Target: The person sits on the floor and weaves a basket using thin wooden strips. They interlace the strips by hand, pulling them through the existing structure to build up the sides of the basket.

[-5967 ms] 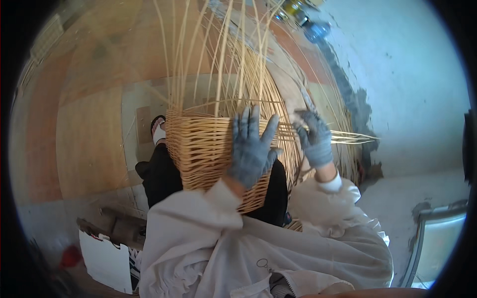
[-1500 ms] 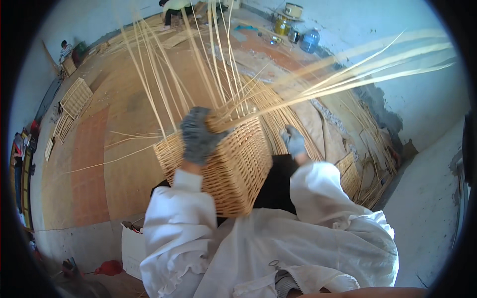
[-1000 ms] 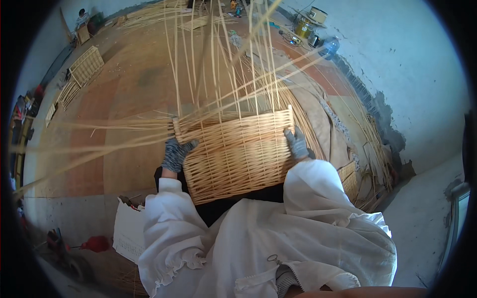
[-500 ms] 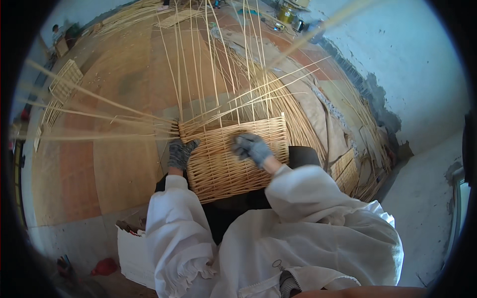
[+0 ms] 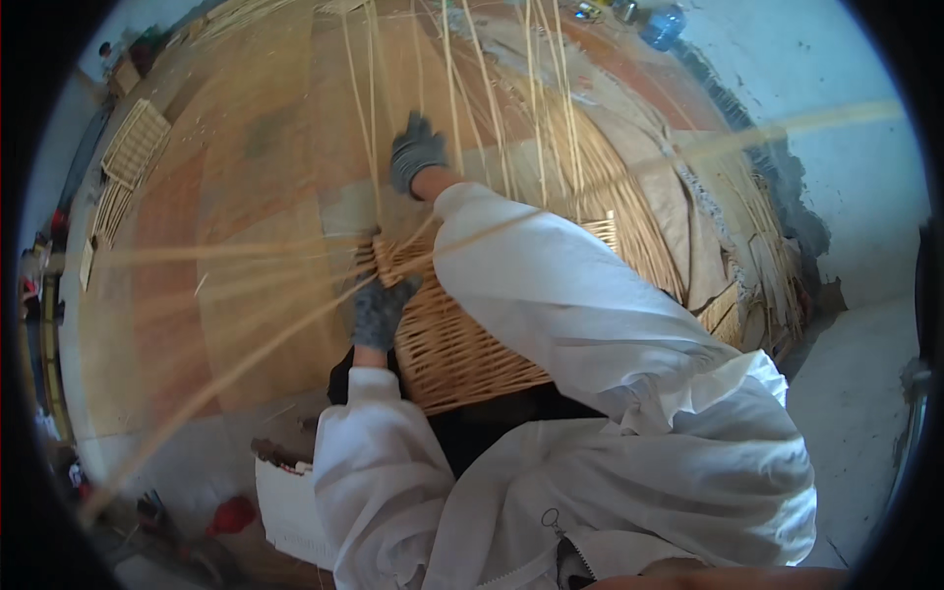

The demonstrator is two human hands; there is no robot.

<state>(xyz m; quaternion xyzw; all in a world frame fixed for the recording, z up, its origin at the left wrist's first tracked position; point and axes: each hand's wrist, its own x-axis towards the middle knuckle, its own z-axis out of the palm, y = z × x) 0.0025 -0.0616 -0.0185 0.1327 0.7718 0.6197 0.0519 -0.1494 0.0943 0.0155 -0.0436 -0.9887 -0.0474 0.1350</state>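
Observation:
A partly woven wicker basket [image 5: 462, 346] of pale rods rests against my lap, and my right sleeve covers much of its upper side. My left hand [image 5: 382, 310], in a grey glove, is closed around the basket's left corner with the thumb over the weave. Beyond the basket's upper edge reaches my right hand [image 5: 419, 162], also gloved. Its fingers look stretched out close to an upright rod [image 5: 420, 69]; any contact is unclear. Several long rods rise from the far side. A blurred long rod [image 5: 678, 157] crosses above my right forearm.
A bundle of long rods [image 5: 629, 211] and brown cloth [image 5: 678, 221] lie to the right, by the wall. Woven panels [image 5: 136, 143] lie at the left. A white box [image 5: 290, 501] stands at lower left near a red object [image 5: 232, 515]. A blue water bottle [image 5: 663, 27] sits far back.
My right hand has moved from the basket's wall up and left, past its far edge. The long side rods have swung and blurred. My left hand stays at the corner.

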